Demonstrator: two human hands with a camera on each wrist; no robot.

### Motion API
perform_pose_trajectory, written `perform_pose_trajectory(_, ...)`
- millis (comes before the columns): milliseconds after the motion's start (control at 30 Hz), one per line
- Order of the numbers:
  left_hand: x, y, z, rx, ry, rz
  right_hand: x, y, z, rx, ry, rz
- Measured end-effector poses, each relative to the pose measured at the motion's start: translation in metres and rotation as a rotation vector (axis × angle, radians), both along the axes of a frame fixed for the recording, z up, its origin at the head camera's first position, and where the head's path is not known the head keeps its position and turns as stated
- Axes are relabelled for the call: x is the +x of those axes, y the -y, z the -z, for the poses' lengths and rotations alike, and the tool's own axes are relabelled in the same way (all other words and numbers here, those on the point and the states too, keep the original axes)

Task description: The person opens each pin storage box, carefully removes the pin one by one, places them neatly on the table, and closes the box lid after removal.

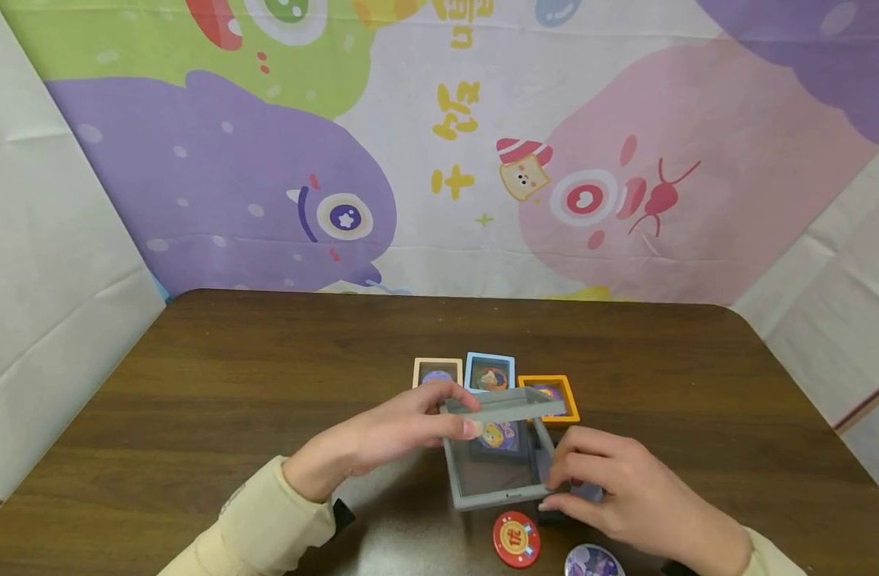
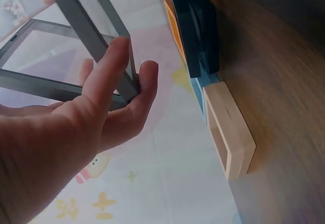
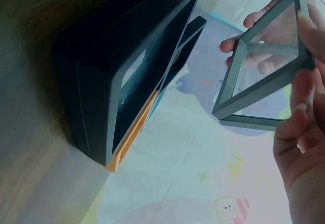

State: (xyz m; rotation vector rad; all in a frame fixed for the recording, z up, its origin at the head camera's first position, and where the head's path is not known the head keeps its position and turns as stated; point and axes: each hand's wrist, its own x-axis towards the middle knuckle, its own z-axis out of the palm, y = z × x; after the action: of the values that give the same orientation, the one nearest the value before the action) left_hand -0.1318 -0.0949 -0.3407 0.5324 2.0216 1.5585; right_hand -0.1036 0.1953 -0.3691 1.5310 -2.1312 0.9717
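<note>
A grey hinged frame (image 1: 497,498) with clear windows hangs partly unfolded between both hands, above the table. My left hand (image 1: 403,420) grips the left end of its raised half between thumb and fingers; the left wrist view shows those fingers (image 2: 119,56) at the hinge-side corner. My right hand (image 1: 619,480) pinches the opposite corner, thumb below and fingers above. Through the window shows a badge with a yellow character (image 1: 493,436) in a dark frame. In the right wrist view, a larger dark frame (image 3: 89,82) stands on the table, its contents partly hidden.
Behind the hands are a peach frame (image 1: 439,362), a light blue frame (image 1: 490,356) and an orange frame (image 1: 573,400), each with a round item inside. Nearer me lie a red round badge (image 1: 516,539) and a purple round badge (image 1: 593,562). A patterned cloth (image 1: 439,240) hangs behind the table.
</note>
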Motion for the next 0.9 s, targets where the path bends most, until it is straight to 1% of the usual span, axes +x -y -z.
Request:
perform_pose_trajectory(67, 0.0, 0.0, 0.001, -0.025, -0.031, -0.009, -0.001, 0.002, -0.003, -0.035, -0.067, -0.002)
perform_pose_trajectory(133, -0.001, 0.0, 0.003, -0.047, -0.056, -0.013, -0.001, 0.004, -0.007, -0.067, -0.107, -0.003)
perform_pose_trajectory(233, -0.002, -0.001, 0.005, -0.074, -0.078, -0.018, -0.001, 0.006, -0.01, -0.108, -0.149, 0.008)
perform_pose_trajectory(300, -0.002, -0.001, 0.006, -0.085, -0.081, -0.014, 0.0, 0.007, -0.012, -0.127, -0.171, 0.04)
perform_pose_trajectory(433, -0.002, -0.001, 0.006, -0.097, -0.082, 0.009, 0.002, 0.008, -0.013, -0.145, -0.19, 0.129)
perform_pose_trajectory(500, -0.002, -0.002, 0.005, -0.093, -0.075, 0.023, 0.003, 0.009, -0.014, -0.153, -0.192, 0.154)
perform_pose_trajectory(700, -0.001, -0.002, 0.006, -0.046, -0.006, 0.066, 0.006, 0.012, -0.018, -0.212, -0.241, 0.158)
perform_pose_trajectory(767, -0.001, -0.002, 0.006, -0.051, -0.005, 0.078, 0.006, 0.013, -0.019, -0.229, -0.256, 0.154)
perform_pose_trajectory(900, -0.001, -0.001, 0.006, -0.086, -0.028, 0.096, 0.005, 0.015, -0.021, -0.244, -0.266, 0.131)
